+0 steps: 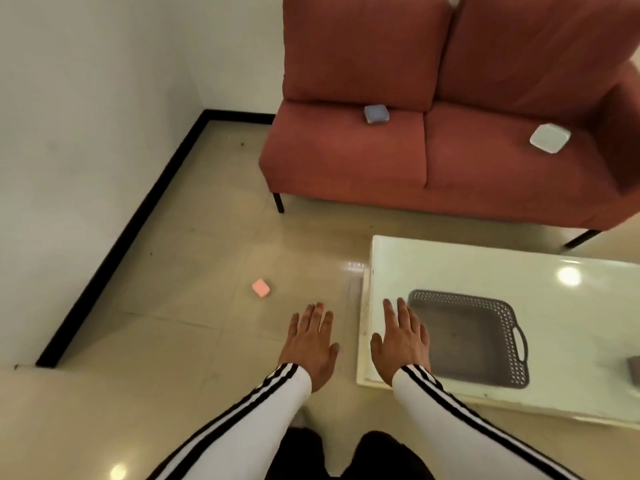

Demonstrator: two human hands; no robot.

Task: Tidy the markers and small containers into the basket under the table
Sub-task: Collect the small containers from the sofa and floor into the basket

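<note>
A grey perforated basket [467, 341] shows through the glass top of the low table [485, 258]. A small pink container [260, 288] lies on the floor to the left of my hands. On the red sofa [346, 161] sit a small blue container [376, 115] and a small white container [549, 137]. My left hand [311, 344] is held out over the floor with straight fingers, empty. Over the table's left edge, beside the basket, my right hand [401, 341] is also flat and empty. No markers are visible.
A white wall [86, 133] with a black skirting board [138, 216] runs along the left. The sofa stands behind the table on thin black legs. A grey object [634, 370] is cut off at the right edge. The floor is glossy beige tile.
</note>
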